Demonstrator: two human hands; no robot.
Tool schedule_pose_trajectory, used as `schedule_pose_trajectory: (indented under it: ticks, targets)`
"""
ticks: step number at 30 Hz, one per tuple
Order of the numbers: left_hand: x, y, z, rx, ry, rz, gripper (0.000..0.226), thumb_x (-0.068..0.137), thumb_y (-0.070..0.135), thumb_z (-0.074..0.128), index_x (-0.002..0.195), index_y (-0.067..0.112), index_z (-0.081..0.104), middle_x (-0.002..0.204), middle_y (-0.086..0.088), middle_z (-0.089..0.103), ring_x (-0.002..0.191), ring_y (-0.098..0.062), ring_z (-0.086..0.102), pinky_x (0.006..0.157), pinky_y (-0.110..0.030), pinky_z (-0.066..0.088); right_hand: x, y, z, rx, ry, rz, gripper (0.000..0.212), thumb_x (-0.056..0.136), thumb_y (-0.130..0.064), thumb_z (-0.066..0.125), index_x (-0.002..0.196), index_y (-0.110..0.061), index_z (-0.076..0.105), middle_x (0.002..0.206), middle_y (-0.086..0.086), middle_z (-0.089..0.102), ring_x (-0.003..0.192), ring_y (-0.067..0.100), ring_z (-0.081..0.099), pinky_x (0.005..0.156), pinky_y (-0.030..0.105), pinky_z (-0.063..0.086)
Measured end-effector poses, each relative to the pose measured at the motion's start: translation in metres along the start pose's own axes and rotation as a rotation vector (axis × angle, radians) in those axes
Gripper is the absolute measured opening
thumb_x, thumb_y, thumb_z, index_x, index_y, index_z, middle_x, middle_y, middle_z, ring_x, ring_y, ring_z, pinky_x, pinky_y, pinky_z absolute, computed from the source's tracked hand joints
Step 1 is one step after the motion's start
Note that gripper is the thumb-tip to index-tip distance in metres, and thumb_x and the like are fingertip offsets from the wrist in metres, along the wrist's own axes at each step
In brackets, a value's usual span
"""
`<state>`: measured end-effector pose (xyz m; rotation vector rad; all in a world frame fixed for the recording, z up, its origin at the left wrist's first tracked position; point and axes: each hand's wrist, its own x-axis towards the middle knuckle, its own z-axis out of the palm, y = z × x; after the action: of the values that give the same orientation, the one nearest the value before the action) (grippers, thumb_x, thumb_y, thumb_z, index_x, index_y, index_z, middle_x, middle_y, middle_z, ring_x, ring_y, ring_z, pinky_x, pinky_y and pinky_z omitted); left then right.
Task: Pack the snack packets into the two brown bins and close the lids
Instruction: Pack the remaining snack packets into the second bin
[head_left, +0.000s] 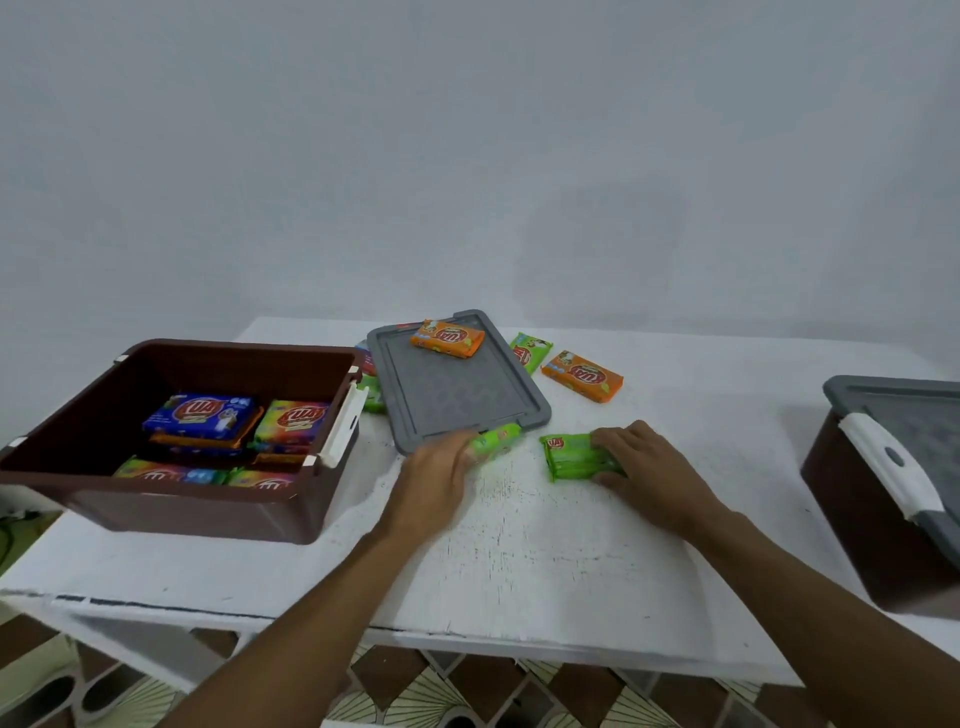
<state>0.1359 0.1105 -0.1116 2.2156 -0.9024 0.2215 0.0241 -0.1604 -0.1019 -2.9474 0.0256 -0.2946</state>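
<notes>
An open brown bin (218, 512) stands at the left of the white table with several colourful snack packets (205, 418) inside. Its grey lid (457, 400) lies flat beside it, with an orange packet (447, 339) on top. My left hand (441, 478) grips a green packet (498, 439) at the lid's near edge. My right hand (649, 473) holds another green packet (571, 457) on the table. A second brown bin (872, 525) at the right edge has its grey lid on.
A green packet (530, 352) and an orange packet (584, 375) lie loose behind the lid. More packets (371, 387) peek out between the lid and the open bin. The table's front edge (467, 636) is close to me, with patterned floor tiles below.
</notes>
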Motion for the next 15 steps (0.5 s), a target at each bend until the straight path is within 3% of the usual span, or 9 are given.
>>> schedule_pose_trajectory:
  ticks: [2, 4, 7, 10, 12, 15]
  targets:
    - [0.013, 0.001, -0.007, -0.104, -0.031, -0.171, 0.028, 0.103, 0.021, 0.039, 0.110, 0.011, 0.064, 0.091, -0.003, 0.066, 0.080, -0.015, 0.066, 0.062, -0.028, 0.055, -0.002, -0.002, -0.004, -0.110, 0.104, -0.093, 0.033, 0.093, -0.031, 0.062, 0.122, -0.017, 0.059, 0.113, 0.003, 0.067, 0.091, 0.020, 0.052, 0.072, 0.032, 0.040]
    - [0.022, 0.001, -0.008, -0.161, -0.070, -0.252, 0.027, 0.103, 0.019, 0.039, 0.101, 0.011, 0.065, 0.089, -0.007, 0.067, 0.079, -0.018, 0.067, 0.063, -0.030, 0.057, -0.004, -0.006, -0.010, -0.102, 0.158, -0.014, 0.025, 0.096, -0.025, 0.055, 0.119, -0.016, 0.061, 0.099, 0.008, 0.068, 0.079, 0.021, 0.052, 0.066, 0.031, 0.036]
    - [0.033, 0.005, -0.014, -0.200, -0.160, -0.329, 0.025, 0.102, 0.025, 0.043, 0.087, 0.015, 0.061, 0.091, -0.011, 0.067, 0.075, -0.013, 0.062, 0.058, -0.024, 0.048, 0.000, -0.014, -0.014, 0.204, 0.127, 0.250, 0.024, 0.103, -0.028, 0.038, 0.108, -0.020, 0.060, 0.092, 0.005, 0.068, 0.076, 0.019, 0.060, 0.061, 0.028, 0.042]
    - [0.043, 0.011, -0.020, -0.207, -0.302, -0.369, 0.025, 0.094, 0.036, 0.059, 0.104, 0.015, 0.067, 0.101, 0.001, 0.066, 0.089, -0.013, 0.064, 0.069, -0.025, 0.051, 0.008, -0.020, -0.016, 0.493, 0.134, 0.387, 0.028, 0.103, -0.019, 0.038, 0.094, -0.015, 0.064, 0.093, 0.003, 0.069, 0.085, 0.021, 0.066, 0.069, 0.030, 0.050]
    - [0.050, 0.013, -0.025, -0.143, -0.393, -0.341, 0.028, 0.091, 0.033, 0.064, 0.110, 0.012, 0.068, 0.104, 0.003, 0.065, 0.097, -0.018, 0.065, 0.079, -0.033, 0.055, 0.011, -0.028, -0.018, 0.669, 0.107, 0.478, 0.032, 0.103, -0.020, 0.038, 0.097, -0.012, 0.068, 0.097, 0.003, 0.070, 0.089, 0.019, 0.067, 0.076, 0.034, 0.055]
    - [0.062, 0.022, -0.041, -0.143, -0.421, -0.281, 0.021, 0.095, 0.027, 0.059, 0.098, 0.007, 0.067, 0.098, -0.007, 0.070, 0.091, -0.021, 0.066, 0.081, -0.039, 0.055, 0.015, -0.043, -0.027, 0.934, 0.106, 0.583, 0.028, 0.101, -0.029, 0.045, 0.102, -0.017, 0.070, 0.097, 0.001, 0.073, 0.084, 0.017, 0.072, 0.071, 0.032, 0.057]
